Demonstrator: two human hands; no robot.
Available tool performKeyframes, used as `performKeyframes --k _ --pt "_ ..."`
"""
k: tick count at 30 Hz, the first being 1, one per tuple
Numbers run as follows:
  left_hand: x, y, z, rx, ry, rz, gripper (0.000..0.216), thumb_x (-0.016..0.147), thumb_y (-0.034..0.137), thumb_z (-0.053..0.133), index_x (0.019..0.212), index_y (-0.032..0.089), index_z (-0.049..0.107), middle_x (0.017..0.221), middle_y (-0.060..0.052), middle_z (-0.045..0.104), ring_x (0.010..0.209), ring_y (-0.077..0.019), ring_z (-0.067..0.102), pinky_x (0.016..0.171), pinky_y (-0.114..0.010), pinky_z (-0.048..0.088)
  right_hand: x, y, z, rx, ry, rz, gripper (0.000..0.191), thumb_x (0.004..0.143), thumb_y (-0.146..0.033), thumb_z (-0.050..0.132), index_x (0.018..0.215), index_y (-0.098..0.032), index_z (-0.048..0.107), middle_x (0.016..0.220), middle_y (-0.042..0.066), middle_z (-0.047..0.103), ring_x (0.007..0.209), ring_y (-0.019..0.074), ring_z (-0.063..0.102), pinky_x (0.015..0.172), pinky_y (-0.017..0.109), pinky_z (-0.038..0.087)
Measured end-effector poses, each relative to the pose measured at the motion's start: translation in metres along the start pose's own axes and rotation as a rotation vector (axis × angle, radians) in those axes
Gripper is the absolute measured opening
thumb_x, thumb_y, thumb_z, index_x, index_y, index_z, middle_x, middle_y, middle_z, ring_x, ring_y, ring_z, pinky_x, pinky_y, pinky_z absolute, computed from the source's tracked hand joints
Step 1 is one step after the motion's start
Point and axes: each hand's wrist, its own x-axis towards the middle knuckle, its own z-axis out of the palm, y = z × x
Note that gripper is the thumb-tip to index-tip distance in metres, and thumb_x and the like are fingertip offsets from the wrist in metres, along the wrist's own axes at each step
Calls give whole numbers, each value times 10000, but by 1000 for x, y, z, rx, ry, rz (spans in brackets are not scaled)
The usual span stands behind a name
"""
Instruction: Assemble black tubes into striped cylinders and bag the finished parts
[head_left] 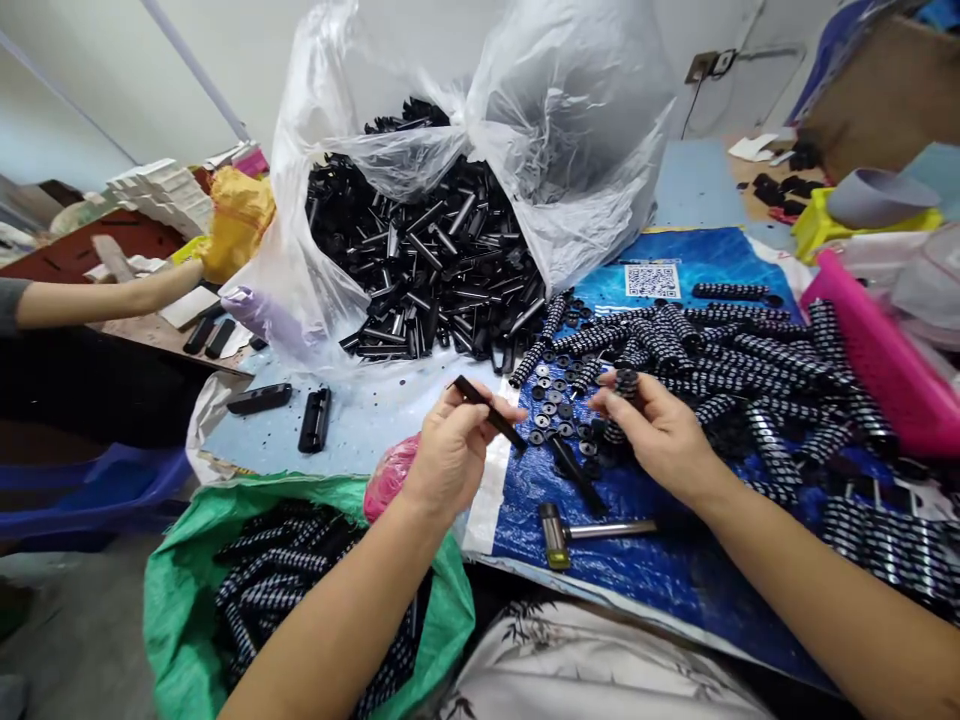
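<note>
My left hand (pixel 450 450) pinches a slim black plastic piece (pixel 491 413), tilted down to the right, between thumb and fingers. In my right hand (pixel 660 430) is a black-and-silver checkered roller (pixel 626 383), its round end facing up and much of its length hidden by the fingers. Below and between the hands, another black plastic piece (pixel 576 475) lies on the blue sheet. Small black discs (pixel 551 397) are spread near my right hand. A small mallet (pixel 556 535) rests close to the table's front edge.
An open plastic bag (pixel 600 120) full of black plastic parts stands behind. Checkered rollers (pixel 735 360) are piled at right, beside a pink basket (pixel 885 350). A green sack (pixel 172 600) holds more rollers. At left, another person's arm (pixel 112 298) reaches to a yellow bag (pixel 236 222).
</note>
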Motion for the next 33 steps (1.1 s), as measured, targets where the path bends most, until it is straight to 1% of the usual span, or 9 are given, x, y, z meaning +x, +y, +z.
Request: performKeyframes --k 4,8,13,17,22,26,28,30,33 --pt "-16 -14 1 297 -329 -249 134 785 267 532 902 214 494 715 46 649 402 -59 466 435 -209 333 -17 -13 -11 257 12 220 459 969 -641 403 1064 -244 614 781 17 631 663 172 630 621 324 576" --pt "-14 -30 15 621 -690 -510 110 734 177 519 841 205 528 683 51 615 392 -65 456 403 -208 339 -31 -22 -9 504 23 481 449 904 -660 509 906 -227 626 749 25 616 623 169 617 538 298 551" --pt "9 -47 46 632 -478 -411 63 821 172 461 823 224 495 440 113 381 344 -84 391 397 -194 292 -38 -27 -10 504 54 398 418 909 -643 523 907 -237 620 718 6 601 581 156 581 526 294 532" --pt "11 -51 58 417 -229 -219 74 886 238 462 824 208 488 644 67 557 370 -50 403 403 -207 298 -48 -32 -12 525 87 409 417 888 -650 574 944 -239 620 606 -52 489 436 99 418 403 237 382" --pt "-19 -55 57 399 -169 -57 281 918 447 550 783 202 527 736 22 624 479 -69 455 486 -231 390 -57 -34 1 643 99 470 433 889 -665 560 1014 -256 630 589 -59 481 416 99 402 383 235 373" --pt "-38 -64 62 454 -232 39 272 755 390 779 899 209 634 895 -20 685 810 -172 605 764 -295 500 -56 -35 18 648 163 440 408 917 -625 520 984 -245 654 885 48 701 778 211 680 662 351 599" --pt "-41 -66 64 491 -244 38 265 752 358 770 936 205 655 880 -20 674 804 -179 589 758 -305 491 -57 -34 21 585 96 417 456 935 -636 477 1068 -241 661 1067 87 719 998 263 694 808 405 609" --pt "-41 -65 62 487 -232 20 232 781 364 736 912 191 658 809 -7 641 730 -155 545 698 -289 467 -61 -31 17 423 33 289 522 921 -641 522 1258 -252 608 1309 109 649 1225 294 618 942 444 575" --pt "-43 -56 55 396 -234 -32 267 780 397 748 899 176 657 776 7 616 688 -128 502 655 -264 443 -68 -24 0 -27 -42 -128 928 779 -579 768 1546 -308 323 1647 115 285 1499 348 311 1142 540 417"
